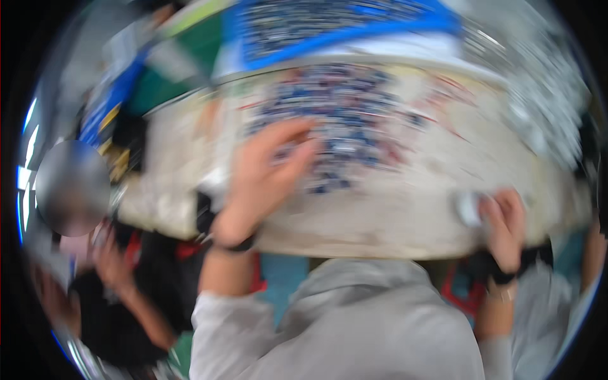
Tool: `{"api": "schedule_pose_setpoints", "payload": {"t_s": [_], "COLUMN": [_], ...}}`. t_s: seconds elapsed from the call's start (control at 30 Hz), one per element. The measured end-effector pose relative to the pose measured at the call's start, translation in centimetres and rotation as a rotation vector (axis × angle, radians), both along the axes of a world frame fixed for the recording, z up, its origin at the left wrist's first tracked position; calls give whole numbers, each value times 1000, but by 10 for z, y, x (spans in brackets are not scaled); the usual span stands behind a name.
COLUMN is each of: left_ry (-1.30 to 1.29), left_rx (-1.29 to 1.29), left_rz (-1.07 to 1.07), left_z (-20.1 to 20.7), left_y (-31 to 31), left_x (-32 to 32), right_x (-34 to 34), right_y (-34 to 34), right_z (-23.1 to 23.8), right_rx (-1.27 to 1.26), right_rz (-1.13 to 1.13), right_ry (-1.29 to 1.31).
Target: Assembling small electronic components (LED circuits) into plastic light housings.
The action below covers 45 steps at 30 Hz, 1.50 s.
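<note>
Everything is smeared by motion. My left hand (269, 168) hangs over the near left side of a pile of small blue, dark and reddish pieces (345, 120). Its thumb and forefinger curve apart, with part of the pile showing through the gap. I make out nothing held in it. At the right, near the table's front edge, my right hand (505, 221) is closed on a small white rounded object (469, 209), whose kind is too blurred to tell.
The pale table (380, 228) curves across the view. Behind the pile stands a blue-rimmed tray (354, 30) full of small dark pieces. Thin red strips (453, 101) lie right of the pile. Clear plastic bags (538, 82) are heaped far right. Another person (114, 291) is at the left.
</note>
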<state>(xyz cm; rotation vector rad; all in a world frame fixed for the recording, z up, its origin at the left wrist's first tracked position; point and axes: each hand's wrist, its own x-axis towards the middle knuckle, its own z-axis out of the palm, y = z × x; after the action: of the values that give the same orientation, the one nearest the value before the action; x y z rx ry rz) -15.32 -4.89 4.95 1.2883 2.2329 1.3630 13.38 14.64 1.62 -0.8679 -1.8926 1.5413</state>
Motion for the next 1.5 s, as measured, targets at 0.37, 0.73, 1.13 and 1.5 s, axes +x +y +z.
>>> {"api": "schedule_pose_setpoints", "payload": {"t_s": [0.37, 0.73, 1.13, 1.5], "left_ry": [-1004, -883, -1397, -1205], "left_rx": [126, 241, 254, 113], "left_rz": [-579, -634, -600, -616], "left_z": [-21, -23, -12, -9], "left_y": [52, 50, 45, 45], "left_x": [138, 152, 151, 140], "right_x": [-21, -2, 0, -4], "right_y": [-43, -42, -41, -41], "right_z": [31, 18, 39, 34], "right_rx": [-185, -527, 399, 240], "right_rz": [280, 373, 340, 388], "right_ry": [415, 561, 212, 322]}}
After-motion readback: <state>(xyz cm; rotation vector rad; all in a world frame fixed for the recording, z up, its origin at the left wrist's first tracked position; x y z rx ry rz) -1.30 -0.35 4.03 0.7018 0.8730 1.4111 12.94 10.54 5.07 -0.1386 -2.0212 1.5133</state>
